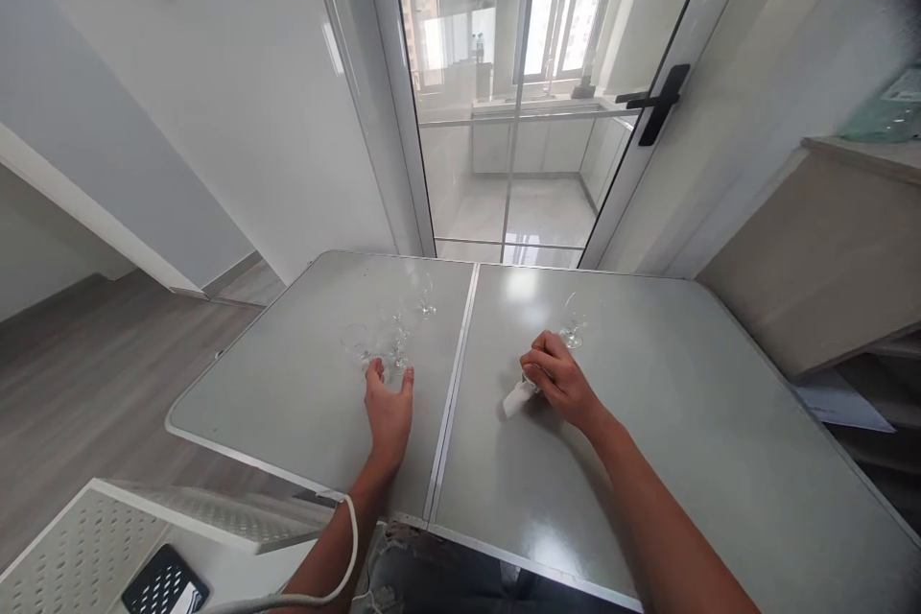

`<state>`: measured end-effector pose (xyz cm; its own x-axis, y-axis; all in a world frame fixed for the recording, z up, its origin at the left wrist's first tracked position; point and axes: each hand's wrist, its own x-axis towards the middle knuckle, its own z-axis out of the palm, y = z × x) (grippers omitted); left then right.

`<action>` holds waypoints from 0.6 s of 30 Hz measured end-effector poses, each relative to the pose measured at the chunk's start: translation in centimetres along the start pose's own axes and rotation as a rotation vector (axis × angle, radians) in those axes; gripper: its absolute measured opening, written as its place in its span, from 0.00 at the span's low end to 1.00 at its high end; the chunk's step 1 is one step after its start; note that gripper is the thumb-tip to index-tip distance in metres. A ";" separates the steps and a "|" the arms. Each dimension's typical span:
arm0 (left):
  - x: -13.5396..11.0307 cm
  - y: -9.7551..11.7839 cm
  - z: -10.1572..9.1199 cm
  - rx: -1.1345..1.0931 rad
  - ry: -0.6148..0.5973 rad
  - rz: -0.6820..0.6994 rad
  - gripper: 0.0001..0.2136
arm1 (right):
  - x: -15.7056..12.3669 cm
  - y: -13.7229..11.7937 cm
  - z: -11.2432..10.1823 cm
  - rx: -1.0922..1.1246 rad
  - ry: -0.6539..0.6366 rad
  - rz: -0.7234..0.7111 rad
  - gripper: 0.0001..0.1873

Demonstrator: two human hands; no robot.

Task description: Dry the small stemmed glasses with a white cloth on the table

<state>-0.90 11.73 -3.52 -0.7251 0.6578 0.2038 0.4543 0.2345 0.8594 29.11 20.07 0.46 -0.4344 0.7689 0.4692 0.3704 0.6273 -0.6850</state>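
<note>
My left hand [389, 408] lies flat on the grey folding table [648, 460], fingers apart, its fingertips just short of a small clear stemmed glass [398, 345]. A second glass [358, 342] lies on its side just left of it, and a third [426, 297] stands farther back. My right hand [557, 376] is closed on a white crumpled cloth or tissue [516, 397], pressed to the tabletop. Another small stemmed glass [573, 326] stands just beyond the right hand's knuckles.
A seam [453, 384] runs down the table's middle. A glass sliding door with a black handle [658, 104] stands behind the table. A wooden counter [827, 249] is at the right. A white perforated shelf with a dark object [164, 585] sits at lower left.
</note>
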 end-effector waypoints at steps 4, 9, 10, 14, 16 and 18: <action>0.6 0.0 1.0 -0.079 0.020 0.009 0.27 | 0.2 1.1 1.7 0.272 0.152 0.345 0.22; 1.7 0.1 1.8 -0.167 0.045 0.077 0.21 | 0.4 1.6 2.7 0.679 0.190 0.716 0.29; 1.9 0.2 1.9 -0.171 0.046 0.085 0.20 | 0.5 1.5 2.5 0.777 0.172 0.716 0.28; 2.3 0.5 2.2 -0.167 0.045 0.104 0.17 | 0.7 1.2 1.7 0.889 0.146 0.598 0.23; 2.4 0.6 2.2 -0.187 0.023 0.110 0.17 | 0.6 1.2 1.6 0.791 0.147 0.598 0.20; 2.2 0.7 2.2 -0.226 -0.001 0.115 0.18 | 0.6 1.3 1.7 0.639 0.130 0.621 0.18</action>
<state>-1.03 14.88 -3.51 -0.6743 0.6720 0.3061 0.4067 -0.0080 0.9135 27.98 21.11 -1.09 -0.1976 0.9787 -0.0562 -0.0367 -0.0647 -0.9972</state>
